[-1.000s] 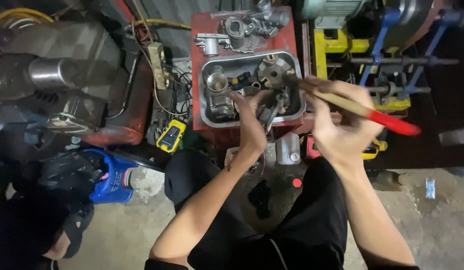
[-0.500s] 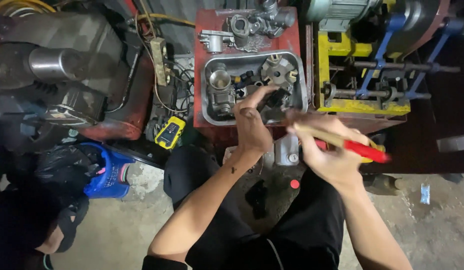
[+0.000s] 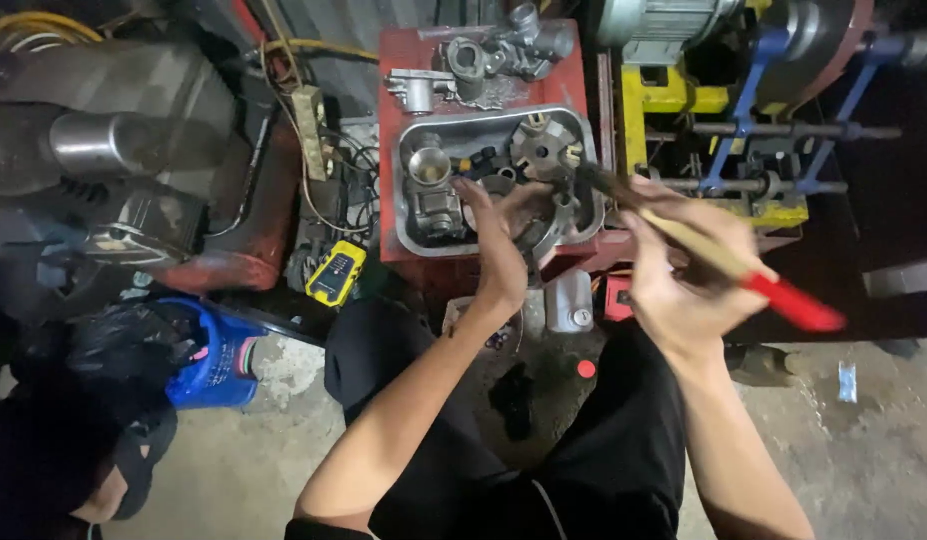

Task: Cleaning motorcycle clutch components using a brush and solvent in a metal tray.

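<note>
Fingers of left hand (image 3: 499, 240) curled on dark metal part (image 3: 532, 228) over steel tray (image 3: 404, 205); right hand (image 3: 684, 275) gripping red-handled brush (image 3: 724, 262), bristles twd part, approx. touching.

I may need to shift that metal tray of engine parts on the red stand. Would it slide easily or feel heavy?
Probably heavy: the metal tray holds several solid metal parts, like the carburetor body. It looks stiff, and loose parts would likely shift if pushed.

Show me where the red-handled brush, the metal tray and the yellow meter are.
red-handled brush (image 3: 784, 297), head view, on its red handle.
metal tray (image 3: 398, 190), head view, on its left rim.
yellow meter (image 3: 336, 273), head view, on its yellow body.
</note>
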